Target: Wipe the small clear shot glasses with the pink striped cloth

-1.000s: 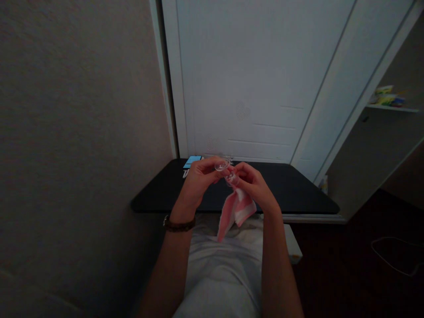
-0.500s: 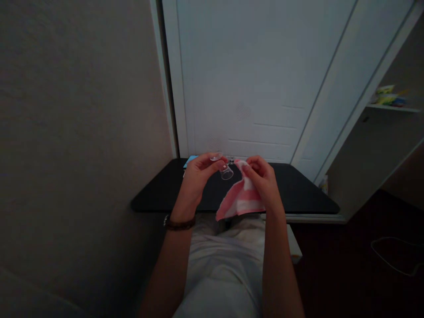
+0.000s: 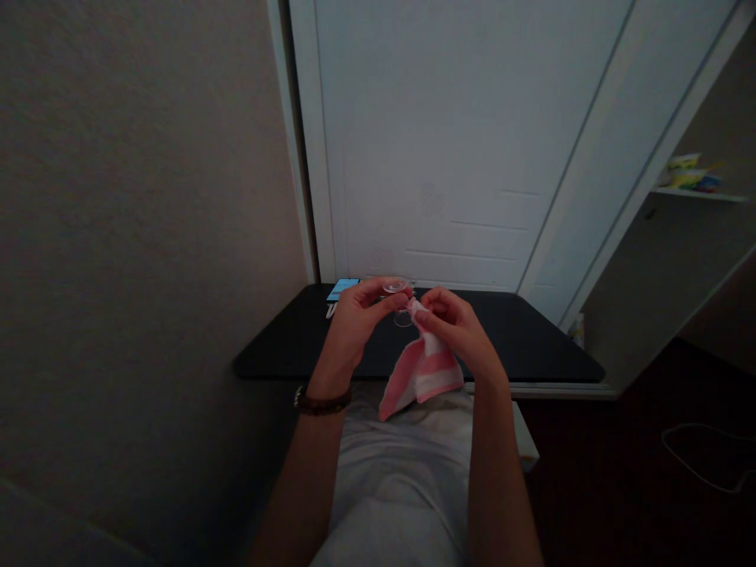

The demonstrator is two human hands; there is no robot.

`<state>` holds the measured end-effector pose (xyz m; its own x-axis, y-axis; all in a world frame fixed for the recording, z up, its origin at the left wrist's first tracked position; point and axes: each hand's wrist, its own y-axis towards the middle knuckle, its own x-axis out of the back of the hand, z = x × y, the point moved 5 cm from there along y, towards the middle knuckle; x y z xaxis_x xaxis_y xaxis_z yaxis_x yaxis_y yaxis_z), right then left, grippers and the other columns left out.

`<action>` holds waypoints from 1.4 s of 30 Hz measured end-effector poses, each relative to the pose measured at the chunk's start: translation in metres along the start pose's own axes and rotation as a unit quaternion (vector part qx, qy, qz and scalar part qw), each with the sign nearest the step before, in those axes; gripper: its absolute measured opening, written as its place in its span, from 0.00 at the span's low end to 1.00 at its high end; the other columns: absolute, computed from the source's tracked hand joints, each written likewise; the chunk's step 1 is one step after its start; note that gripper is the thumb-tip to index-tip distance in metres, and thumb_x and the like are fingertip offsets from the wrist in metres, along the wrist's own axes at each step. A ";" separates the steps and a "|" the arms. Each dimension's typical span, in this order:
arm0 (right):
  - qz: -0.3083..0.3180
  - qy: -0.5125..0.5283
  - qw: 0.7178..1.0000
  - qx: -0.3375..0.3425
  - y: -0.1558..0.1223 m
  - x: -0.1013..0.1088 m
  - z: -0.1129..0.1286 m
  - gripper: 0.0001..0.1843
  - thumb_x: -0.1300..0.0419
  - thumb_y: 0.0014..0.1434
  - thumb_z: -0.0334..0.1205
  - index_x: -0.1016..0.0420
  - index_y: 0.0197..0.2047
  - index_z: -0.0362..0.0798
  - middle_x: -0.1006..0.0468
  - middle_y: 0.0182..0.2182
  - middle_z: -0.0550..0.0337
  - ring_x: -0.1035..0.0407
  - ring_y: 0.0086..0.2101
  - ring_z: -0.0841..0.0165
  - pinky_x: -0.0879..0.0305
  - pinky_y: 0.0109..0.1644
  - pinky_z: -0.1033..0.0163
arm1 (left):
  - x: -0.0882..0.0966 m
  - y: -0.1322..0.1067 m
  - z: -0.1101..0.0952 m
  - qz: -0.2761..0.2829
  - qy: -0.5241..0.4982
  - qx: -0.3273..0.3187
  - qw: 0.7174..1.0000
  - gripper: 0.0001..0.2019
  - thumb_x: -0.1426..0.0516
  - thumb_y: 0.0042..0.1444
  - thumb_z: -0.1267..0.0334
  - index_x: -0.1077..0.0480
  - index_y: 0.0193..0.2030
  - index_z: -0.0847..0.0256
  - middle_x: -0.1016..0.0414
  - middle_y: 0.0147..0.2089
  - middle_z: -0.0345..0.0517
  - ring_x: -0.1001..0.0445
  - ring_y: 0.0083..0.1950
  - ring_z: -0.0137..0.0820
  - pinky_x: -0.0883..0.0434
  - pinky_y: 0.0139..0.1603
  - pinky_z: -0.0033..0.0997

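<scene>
A small clear stemmed glass (image 3: 402, 319) is held by my left hand (image 3: 365, 311), fingers and thumb closed around its middle. Its round disc-like end shows above the fingers, and the cup end points down toward me. My right hand (image 3: 449, 315) pinches a pink-and-white striped cloth (image 3: 437, 362) close to the glass. A bunched corner of that cloth touches or nearly touches the glass at my left fingertips; exact contact is hard to make out. The rest of the cloth hangs down past the table's front edge, over my lap.
Under my hands is a black table (image 3: 520, 339), pushed against a white panelled door (image 3: 437, 142). A phone with a lit blue screen (image 3: 342, 289) lies at its back left, near a small white item (image 3: 331, 310). A wall (image 3: 177, 236) rises on the left.
My right hand has moved left, bringing the cloth up to the glass. The glass has turned slightly and shifted, and the cloth's lower edge hangs lower and further left.
</scene>
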<state>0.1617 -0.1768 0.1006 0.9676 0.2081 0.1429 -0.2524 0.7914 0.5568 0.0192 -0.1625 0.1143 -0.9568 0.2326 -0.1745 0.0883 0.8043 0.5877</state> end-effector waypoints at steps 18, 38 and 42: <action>-0.032 -0.006 0.999 0.006 0.000 0.001 -0.006 0.07 0.40 0.54 0.42 0.33 0.33 0.49 0.33 0.24 0.66 0.40 0.24 0.74 0.47 0.26 0.69 | 0.009 0.001 0.009 -0.072 -0.136 0.032 0.988 0.07 0.34 0.40 0.67 0.25 0.28 0.64 0.26 0.30 0.39 0.28 0.30 0.23 0.29 0.35 0.23; -0.094 0.017 0.995 -0.001 -0.001 0.012 -0.005 0.09 0.38 0.51 0.43 0.33 0.33 0.49 0.32 0.24 0.66 0.39 0.23 0.74 0.47 0.26 0.69 | -0.006 -0.001 0.000 0.027 0.006 0.024 0.999 0.08 0.35 0.41 0.66 0.30 0.28 0.62 0.32 0.30 0.36 0.32 0.33 0.24 0.32 0.36 0.22; -0.097 0.005 0.995 0.010 -0.001 0.013 -0.002 0.07 0.38 0.52 0.42 0.29 0.32 0.48 0.31 0.24 0.65 0.38 0.25 0.73 0.45 0.28 0.68 | -0.005 -0.001 0.003 0.026 -0.010 0.032 0.999 0.07 0.37 0.44 0.65 0.31 0.29 0.62 0.34 0.30 0.36 0.32 0.33 0.24 0.29 0.35 0.23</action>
<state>0.1746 -0.1741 0.0999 0.9980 0.0587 0.0228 -0.0608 0.8051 0.5900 0.0252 -0.1628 0.1126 -0.9446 0.2857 -0.1617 0.1560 0.8241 0.5445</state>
